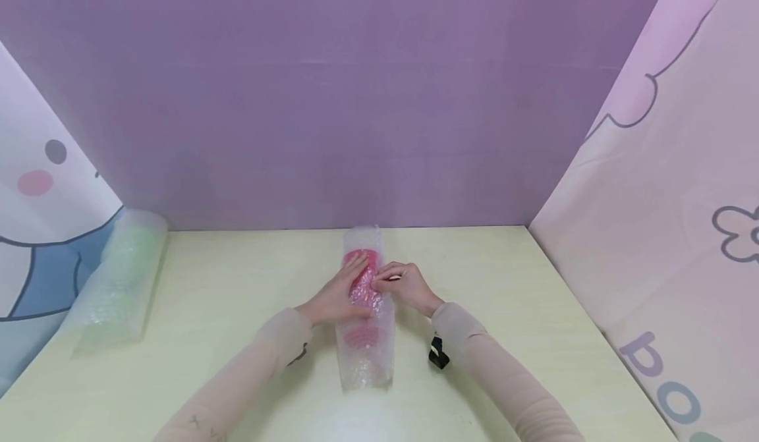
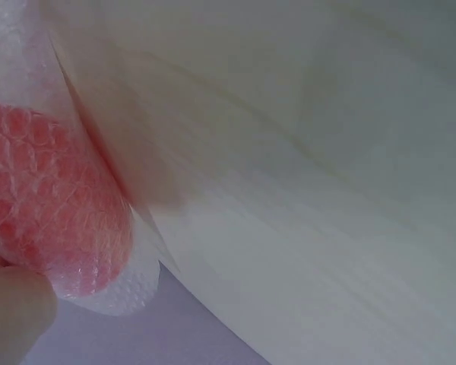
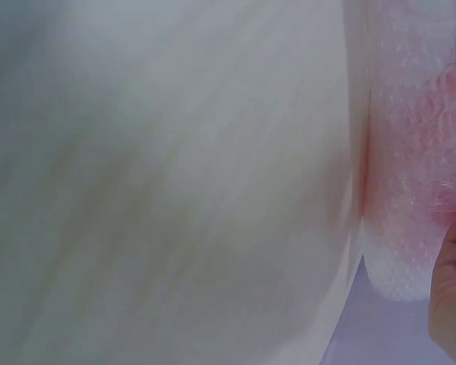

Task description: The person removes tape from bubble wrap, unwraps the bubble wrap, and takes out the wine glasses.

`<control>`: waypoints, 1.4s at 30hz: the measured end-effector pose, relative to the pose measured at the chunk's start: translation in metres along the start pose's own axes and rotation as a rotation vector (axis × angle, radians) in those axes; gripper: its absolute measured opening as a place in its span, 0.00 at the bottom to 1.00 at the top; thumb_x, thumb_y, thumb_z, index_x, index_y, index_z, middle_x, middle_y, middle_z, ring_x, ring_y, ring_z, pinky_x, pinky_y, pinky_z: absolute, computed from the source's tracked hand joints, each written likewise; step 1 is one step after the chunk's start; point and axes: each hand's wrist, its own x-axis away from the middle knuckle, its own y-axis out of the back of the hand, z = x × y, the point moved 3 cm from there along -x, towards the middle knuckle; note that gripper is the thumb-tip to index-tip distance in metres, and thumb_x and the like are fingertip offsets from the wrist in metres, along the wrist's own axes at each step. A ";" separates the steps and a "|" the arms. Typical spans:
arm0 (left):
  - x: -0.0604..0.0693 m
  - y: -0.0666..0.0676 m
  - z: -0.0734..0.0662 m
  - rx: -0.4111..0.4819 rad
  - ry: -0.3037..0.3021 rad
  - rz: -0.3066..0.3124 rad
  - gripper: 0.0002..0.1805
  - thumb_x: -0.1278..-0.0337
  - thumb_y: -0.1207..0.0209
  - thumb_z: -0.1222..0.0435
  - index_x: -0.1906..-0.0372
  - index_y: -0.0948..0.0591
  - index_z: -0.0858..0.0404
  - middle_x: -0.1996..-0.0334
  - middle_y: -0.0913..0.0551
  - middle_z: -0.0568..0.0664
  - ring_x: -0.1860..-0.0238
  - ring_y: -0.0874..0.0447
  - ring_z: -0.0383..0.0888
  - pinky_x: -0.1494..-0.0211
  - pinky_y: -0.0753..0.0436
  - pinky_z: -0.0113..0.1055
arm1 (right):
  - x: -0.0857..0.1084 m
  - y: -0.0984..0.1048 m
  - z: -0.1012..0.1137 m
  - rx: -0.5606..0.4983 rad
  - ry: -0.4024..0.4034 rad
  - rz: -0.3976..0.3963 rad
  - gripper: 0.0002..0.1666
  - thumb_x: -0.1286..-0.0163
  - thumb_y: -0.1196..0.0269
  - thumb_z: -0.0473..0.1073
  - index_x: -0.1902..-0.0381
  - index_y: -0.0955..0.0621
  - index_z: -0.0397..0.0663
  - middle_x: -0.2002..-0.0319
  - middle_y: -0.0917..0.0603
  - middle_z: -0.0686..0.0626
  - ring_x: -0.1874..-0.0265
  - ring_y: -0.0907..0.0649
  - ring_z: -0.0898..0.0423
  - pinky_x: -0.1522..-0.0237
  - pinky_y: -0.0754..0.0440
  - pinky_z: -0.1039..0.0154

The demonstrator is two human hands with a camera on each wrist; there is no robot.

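A pink object wrapped in clear bubble wrap [image 1: 363, 333] lies upright in the head view, its long side running away from the body. My left hand [image 1: 340, 297] rests spread over its left and middle part, fingers straight. At the right edge, my right hand [image 1: 409, 287] has thumb and forefinger pinched together at the wrap. In the left wrist view the wrapped pink end [image 2: 53, 198] shows beside part of my left hand [image 2: 15, 312]. The right wrist view has the wrap [image 3: 410, 167] with my curled right hand [image 3: 452, 296] against it.
Another bubble-wrapped bundle, pale green [image 1: 121, 284], lies at the table's left edge. A small black object [image 1: 439, 354] is beside my right sleeve. A purple panel [image 1: 332, 99] stands behind the pale table [image 1: 237, 264], with printed cloths at both sides.
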 end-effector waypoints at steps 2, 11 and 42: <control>0.000 0.001 -0.002 -0.006 0.003 0.003 0.58 0.61 0.31 0.49 0.28 0.54 0.55 0.27 0.62 0.44 0.27 0.66 0.44 0.26 0.53 0.48 | 0.003 0.001 0.006 0.002 0.000 -0.001 0.11 0.44 0.35 0.32 0.63 0.18 0.28 0.58 0.18 0.37 0.58 0.20 0.57 0.54 0.18 0.67; -0.001 0.001 -0.004 -0.030 0.017 0.006 0.58 0.62 0.31 0.49 0.28 0.54 0.57 0.27 0.60 0.45 0.27 0.64 0.44 0.26 0.53 0.46 | -0.001 0.002 -0.011 -0.077 -0.056 -0.021 0.12 0.45 0.34 0.34 0.62 0.18 0.33 0.57 0.17 0.41 0.56 0.21 0.59 0.51 0.20 0.66; 0.000 -0.003 -0.001 -0.034 0.040 0.000 0.58 0.62 0.31 0.48 0.28 0.54 0.55 0.27 0.60 0.43 0.27 0.64 0.43 0.26 0.53 0.47 | -0.003 -0.002 -0.025 -0.083 -0.090 -0.055 0.12 0.45 0.33 0.38 0.63 0.17 0.36 0.57 0.17 0.46 0.52 0.23 0.57 0.44 0.26 0.61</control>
